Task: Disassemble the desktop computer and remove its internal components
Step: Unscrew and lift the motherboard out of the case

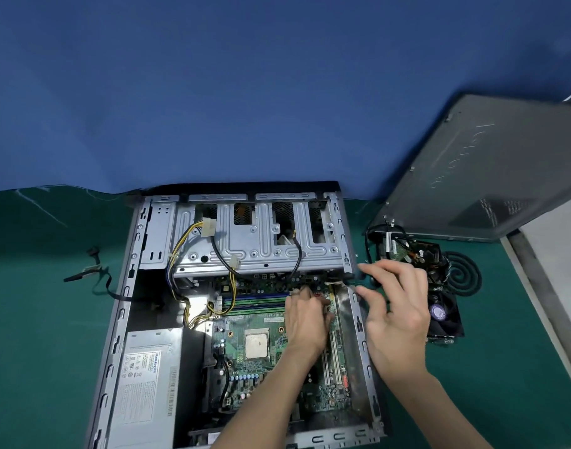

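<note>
The computer case (363, 345) and its drive cage (255, 241) are bare silvery sheet metal, dull and stamped with ribs. The power supply (148, 377) is grey metal with a white paper-like label. The motherboard (237, 346) is green with a slight sheen, and its processor (256, 343) has a dull metal lid. The cables (217, 251) have smooth plastic sheaths. The side panel (491, 170) is matt grey and partly perforated. The table cover (44, 335) is smooth and green, and the blue backdrop (245, 92) is matt.

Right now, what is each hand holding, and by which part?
The right hand pinches a dark tool by its handle. The left hand is down at the motherboard; whether it grips anything cannot be told.
</note>
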A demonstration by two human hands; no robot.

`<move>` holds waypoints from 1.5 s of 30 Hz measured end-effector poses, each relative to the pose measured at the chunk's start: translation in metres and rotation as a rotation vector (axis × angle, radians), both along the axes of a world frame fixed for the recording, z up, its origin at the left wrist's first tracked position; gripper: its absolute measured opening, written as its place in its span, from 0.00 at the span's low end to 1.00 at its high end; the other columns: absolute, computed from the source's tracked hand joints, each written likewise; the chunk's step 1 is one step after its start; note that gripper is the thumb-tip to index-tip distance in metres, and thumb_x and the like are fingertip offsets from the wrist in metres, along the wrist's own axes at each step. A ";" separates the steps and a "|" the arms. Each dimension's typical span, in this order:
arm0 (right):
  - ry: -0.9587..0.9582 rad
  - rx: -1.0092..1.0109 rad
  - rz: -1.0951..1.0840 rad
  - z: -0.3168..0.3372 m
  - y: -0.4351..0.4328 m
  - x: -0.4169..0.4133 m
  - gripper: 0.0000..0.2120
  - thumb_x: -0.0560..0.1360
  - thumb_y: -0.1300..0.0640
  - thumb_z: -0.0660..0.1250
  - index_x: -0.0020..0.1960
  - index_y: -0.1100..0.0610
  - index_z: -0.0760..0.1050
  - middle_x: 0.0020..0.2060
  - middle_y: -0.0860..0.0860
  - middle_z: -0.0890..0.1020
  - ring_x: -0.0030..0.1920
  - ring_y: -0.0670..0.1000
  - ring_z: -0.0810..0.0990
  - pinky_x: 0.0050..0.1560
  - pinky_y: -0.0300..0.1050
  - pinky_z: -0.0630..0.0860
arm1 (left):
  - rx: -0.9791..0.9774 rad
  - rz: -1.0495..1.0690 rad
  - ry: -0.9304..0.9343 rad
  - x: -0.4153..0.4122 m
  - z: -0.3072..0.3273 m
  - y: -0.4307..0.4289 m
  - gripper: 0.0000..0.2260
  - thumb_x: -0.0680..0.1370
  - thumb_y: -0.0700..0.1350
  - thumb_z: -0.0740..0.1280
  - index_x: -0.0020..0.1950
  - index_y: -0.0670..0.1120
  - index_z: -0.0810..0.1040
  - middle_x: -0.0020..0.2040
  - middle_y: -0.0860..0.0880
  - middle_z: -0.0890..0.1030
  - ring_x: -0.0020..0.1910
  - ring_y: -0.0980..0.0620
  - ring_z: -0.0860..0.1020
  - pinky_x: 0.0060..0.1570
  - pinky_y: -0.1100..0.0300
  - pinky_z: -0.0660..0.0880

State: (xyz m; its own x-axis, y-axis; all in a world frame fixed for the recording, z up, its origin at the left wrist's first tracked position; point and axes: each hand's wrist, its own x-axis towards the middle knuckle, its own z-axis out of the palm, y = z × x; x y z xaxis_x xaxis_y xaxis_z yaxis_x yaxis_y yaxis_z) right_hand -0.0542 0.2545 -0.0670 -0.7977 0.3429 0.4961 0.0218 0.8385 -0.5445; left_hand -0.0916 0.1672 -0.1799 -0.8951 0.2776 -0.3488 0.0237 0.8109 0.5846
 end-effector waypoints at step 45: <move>-0.138 -0.598 -0.138 -0.030 -0.006 -0.002 0.10 0.75 0.49 0.63 0.53 0.52 0.69 0.47 0.49 0.73 0.49 0.39 0.73 0.50 0.31 0.68 | -0.555 -0.756 0.353 -0.013 -0.026 0.021 0.22 0.82 0.41 0.54 0.74 0.36 0.56 0.71 0.37 0.64 0.68 0.40 0.64 0.65 0.44 0.62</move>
